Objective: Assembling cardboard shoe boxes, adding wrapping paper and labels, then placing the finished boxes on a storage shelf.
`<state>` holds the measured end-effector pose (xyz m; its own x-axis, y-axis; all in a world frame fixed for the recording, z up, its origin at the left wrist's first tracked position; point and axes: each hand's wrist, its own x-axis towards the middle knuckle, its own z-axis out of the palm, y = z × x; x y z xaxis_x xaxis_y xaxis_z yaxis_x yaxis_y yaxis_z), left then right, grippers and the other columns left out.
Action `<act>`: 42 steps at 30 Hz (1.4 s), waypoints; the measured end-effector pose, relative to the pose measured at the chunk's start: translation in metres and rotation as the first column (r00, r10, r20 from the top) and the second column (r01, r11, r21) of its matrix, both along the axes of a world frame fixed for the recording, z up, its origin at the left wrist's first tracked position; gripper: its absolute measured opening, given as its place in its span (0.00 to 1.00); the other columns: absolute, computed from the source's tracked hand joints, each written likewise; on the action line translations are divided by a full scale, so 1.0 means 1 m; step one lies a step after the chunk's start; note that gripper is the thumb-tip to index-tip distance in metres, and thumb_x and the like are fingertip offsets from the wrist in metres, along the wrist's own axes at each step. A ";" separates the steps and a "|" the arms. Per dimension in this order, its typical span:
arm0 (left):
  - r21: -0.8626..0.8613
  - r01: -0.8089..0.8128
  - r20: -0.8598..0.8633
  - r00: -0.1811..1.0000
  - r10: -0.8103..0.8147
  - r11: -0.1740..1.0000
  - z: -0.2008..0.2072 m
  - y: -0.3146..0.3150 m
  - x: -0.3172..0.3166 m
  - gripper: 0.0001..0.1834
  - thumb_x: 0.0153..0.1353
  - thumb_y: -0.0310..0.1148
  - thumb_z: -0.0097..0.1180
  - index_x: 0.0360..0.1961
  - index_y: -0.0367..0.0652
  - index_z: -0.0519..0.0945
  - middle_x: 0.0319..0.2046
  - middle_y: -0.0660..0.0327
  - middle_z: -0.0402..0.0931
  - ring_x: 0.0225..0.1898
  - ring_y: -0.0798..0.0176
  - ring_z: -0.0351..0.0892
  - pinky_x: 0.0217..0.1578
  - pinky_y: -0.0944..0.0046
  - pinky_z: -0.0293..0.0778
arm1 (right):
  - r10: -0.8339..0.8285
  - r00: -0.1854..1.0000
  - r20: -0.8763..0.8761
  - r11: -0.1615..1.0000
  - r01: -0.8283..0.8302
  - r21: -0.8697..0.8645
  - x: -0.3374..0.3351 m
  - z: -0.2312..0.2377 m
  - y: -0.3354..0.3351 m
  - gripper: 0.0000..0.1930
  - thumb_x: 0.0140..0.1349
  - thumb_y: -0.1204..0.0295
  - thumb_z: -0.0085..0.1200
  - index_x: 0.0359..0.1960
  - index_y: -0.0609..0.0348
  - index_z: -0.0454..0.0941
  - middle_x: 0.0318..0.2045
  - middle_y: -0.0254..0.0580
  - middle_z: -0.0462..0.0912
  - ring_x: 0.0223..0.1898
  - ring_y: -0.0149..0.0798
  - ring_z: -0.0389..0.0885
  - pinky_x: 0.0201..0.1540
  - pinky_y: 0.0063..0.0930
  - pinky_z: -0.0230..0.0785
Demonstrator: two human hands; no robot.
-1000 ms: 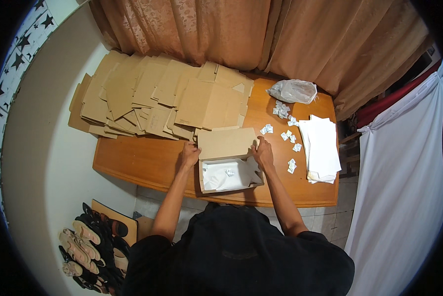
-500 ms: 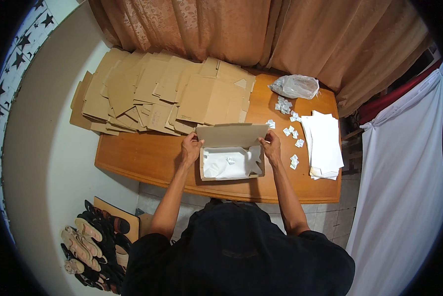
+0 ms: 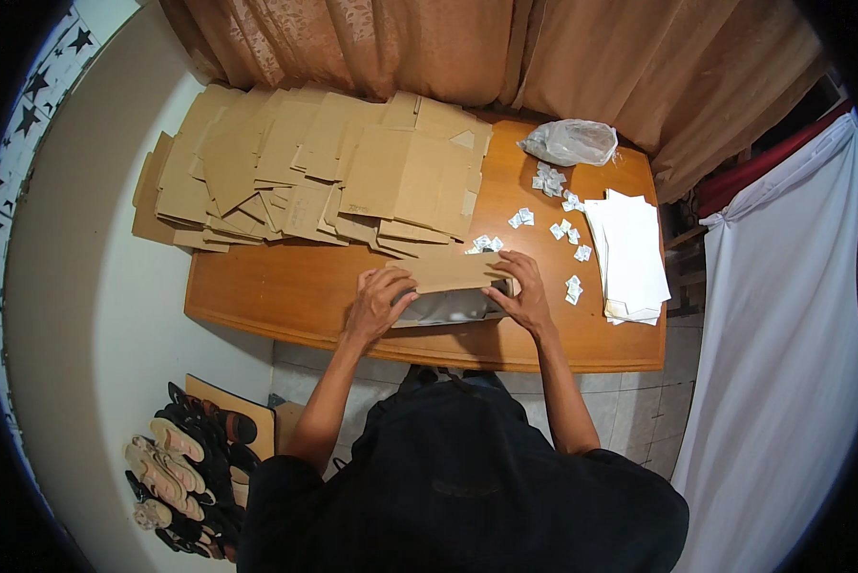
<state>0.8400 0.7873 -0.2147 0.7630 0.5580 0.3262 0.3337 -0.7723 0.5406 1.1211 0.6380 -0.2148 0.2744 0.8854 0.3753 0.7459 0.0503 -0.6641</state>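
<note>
A small cardboard box stands near the front edge of the table, its lid tilted partway down over the opening. White paper lining the box shows in the gap beneath the lid. My left hand grips the lid's left corner, fingers on top and thumb at the front edge. At the right corner my right hand holds the lid in the same way. Just behind the box lie a few small white packets, partly hidden by the lid.
Flat cardboard pieces are piled at the back left of the wooden table. A stack of white paper lies at the right, beside scattered small packets and a clear plastic bag. Shoes stand at lower left.
The lid has swung down toward me from upright and now covers most of the opening. Both hands moved with it, fingers now over its top. The packet inside the box is now out of sight.
</note>
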 end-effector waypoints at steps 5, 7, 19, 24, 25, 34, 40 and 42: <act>-0.002 0.047 0.005 0.999 -0.047 0.999 -0.018 -0.014 -0.001 0.13 0.60 0.32 0.64 0.46 0.45 0.83 0.47 0.62 0.81 0.54 0.59 0.77 0.58 0.51 0.61 | 0.084 0.986 0.144 0.975 -0.052 -0.216 -0.016 -0.017 -0.019 0.21 0.53 0.61 0.66 0.49 0.48 0.81 0.57 0.40 0.78 0.66 0.50 0.67 0.72 0.63 0.44; 0.032 0.067 -0.025 0.997 -0.066 0.997 -0.017 -0.020 0.002 0.16 0.59 0.34 0.65 0.48 0.45 0.82 0.48 0.62 0.80 0.54 0.59 0.77 0.58 0.50 0.62 | 0.080 0.978 0.193 0.971 -0.033 -0.237 -0.024 -0.019 -0.022 0.20 0.52 0.63 0.67 0.48 0.48 0.81 0.57 0.38 0.79 0.65 0.48 0.68 0.72 0.63 0.44; 0.010 0.118 -0.027 0.993 -0.118 0.993 -0.021 -0.037 0.020 0.16 0.61 0.40 0.64 0.48 0.45 0.83 0.48 0.61 0.81 0.55 0.60 0.77 0.59 0.50 0.62 | 0.031 0.972 0.231 0.983 0.011 -0.181 -0.046 -0.028 -0.025 0.18 0.50 0.75 0.67 0.44 0.49 0.80 0.49 0.32 0.82 0.56 0.40 0.76 0.69 0.53 0.51; 0.041 0.130 -0.035 0.991 -0.129 0.991 -0.028 -0.042 0.021 0.15 0.60 0.37 0.65 0.47 0.46 0.83 0.47 0.61 0.81 0.54 0.60 0.77 0.58 0.50 0.62 | 0.064 0.977 0.202 0.986 -0.031 -0.163 -0.048 -0.019 -0.031 0.18 0.52 0.71 0.69 0.45 0.49 0.81 0.50 0.34 0.81 0.57 0.40 0.75 0.69 0.51 0.52; 0.064 0.137 -0.034 0.990 -0.135 0.989 -0.030 -0.043 0.021 0.15 0.60 0.36 0.65 0.47 0.46 0.82 0.47 0.62 0.80 0.54 0.60 0.77 0.58 0.50 0.63 | 0.067 0.976 0.205 0.985 -0.032 -0.169 -0.048 -0.023 -0.032 0.18 0.52 0.69 0.69 0.46 0.49 0.81 0.50 0.33 0.80 0.58 0.40 0.74 0.68 0.51 0.52; 0.041 0.117 -0.086 0.990 -0.114 0.992 -0.041 -0.049 0.024 0.15 0.57 0.30 0.64 0.47 0.45 0.83 0.45 0.62 0.79 0.52 0.57 0.76 0.56 0.51 0.63 | 0.066 0.985 0.162 0.984 -0.038 -0.171 -0.048 -0.046 -0.031 0.12 0.54 0.75 0.64 0.41 0.47 0.83 0.47 0.32 0.82 0.56 0.41 0.75 0.65 0.48 0.57; 0.016 0.117 -0.080 0.990 -0.116 0.993 -0.057 -0.054 0.024 0.16 0.54 0.26 0.65 0.46 0.46 0.83 0.44 0.63 0.79 0.53 0.59 0.75 0.54 0.52 0.65 | 0.092 0.982 0.166 0.981 -0.060 -0.186 -0.046 -0.059 -0.036 0.11 0.56 0.75 0.60 0.40 0.48 0.86 0.49 0.33 0.83 0.57 0.41 0.75 0.64 0.47 0.58; 0.016 0.121 -0.076 0.990 -0.119 0.993 -0.063 -0.057 0.020 0.15 0.54 0.26 0.65 0.44 0.46 0.84 0.44 0.63 0.79 0.53 0.59 0.75 0.54 0.52 0.66 | 0.104 0.979 0.178 0.978 -0.068 -0.196 -0.046 -0.062 -0.040 0.11 0.57 0.75 0.58 0.40 0.48 0.87 0.49 0.33 0.83 0.57 0.41 0.75 0.65 0.47 0.58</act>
